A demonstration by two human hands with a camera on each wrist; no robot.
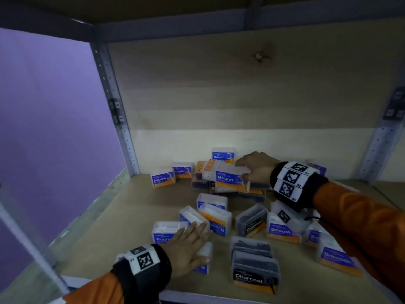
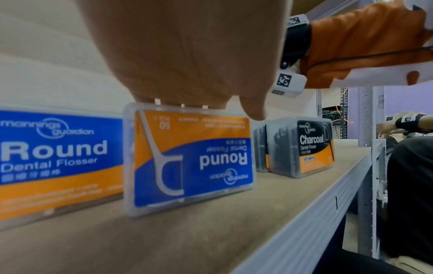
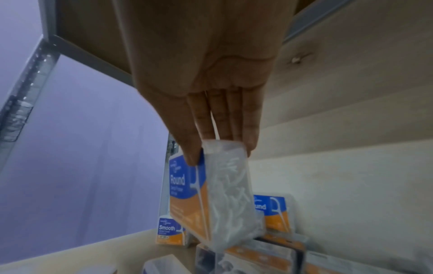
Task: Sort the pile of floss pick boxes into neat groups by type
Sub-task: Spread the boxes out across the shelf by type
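Observation:
Clear floss pick boxes lie scattered on the wooden shelf. My right hand pinches a blue-orange Round box, thumb on its label, lifted off the back pile. My left hand lies flat with straight fingers on an upside-down Round box, beside another Round box. Two Smooth boxes stand at the back left. Black Charcoal boxes stand at the front.
More Smooth boxes lie under my right forearm and at the right. One Round box stands against the back panel. Metal uprights frame the bay, a purple wall on the left. Another person is beyond the shelf front.

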